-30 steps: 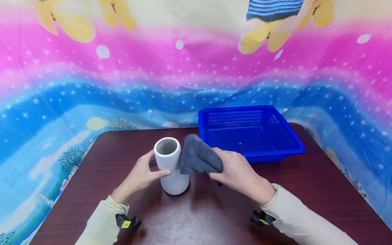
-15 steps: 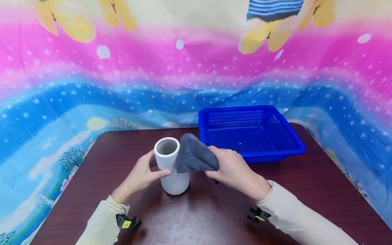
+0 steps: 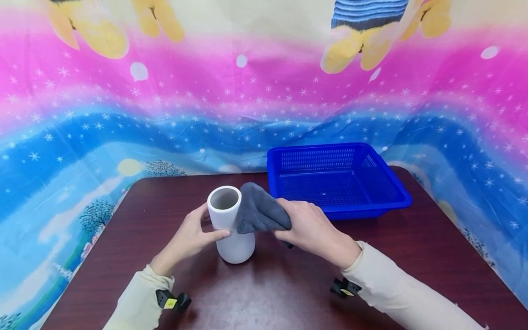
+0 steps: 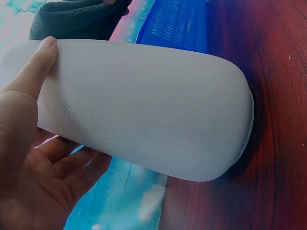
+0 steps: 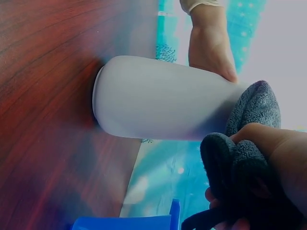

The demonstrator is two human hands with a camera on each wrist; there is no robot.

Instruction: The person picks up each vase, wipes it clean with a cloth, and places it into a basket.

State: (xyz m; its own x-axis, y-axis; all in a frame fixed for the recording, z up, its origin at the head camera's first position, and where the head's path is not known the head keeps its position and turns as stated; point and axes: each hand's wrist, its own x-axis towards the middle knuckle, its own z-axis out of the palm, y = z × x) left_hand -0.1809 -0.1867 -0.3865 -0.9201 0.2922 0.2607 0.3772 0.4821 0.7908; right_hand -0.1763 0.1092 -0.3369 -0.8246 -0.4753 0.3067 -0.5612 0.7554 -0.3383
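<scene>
Since the earlier frame, the right hand (image 3: 310, 227) has carried the bunched grey cloth (image 3: 258, 213) leftward, so it now presses on the upper side of the white vase (image 3: 231, 224). That vase stands upright on the dark wooden table (image 3: 288, 293), near the blue basket (image 3: 396, 195). The left hand (image 3: 190, 238) curls around its neck, apparently to steady it against the rubbing.

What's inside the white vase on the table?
The white vase shows only a bare grey inner wall near its open mouth. Its bottom is out of sight, and the grey cloth covers part of the rim's right side.
</scene>
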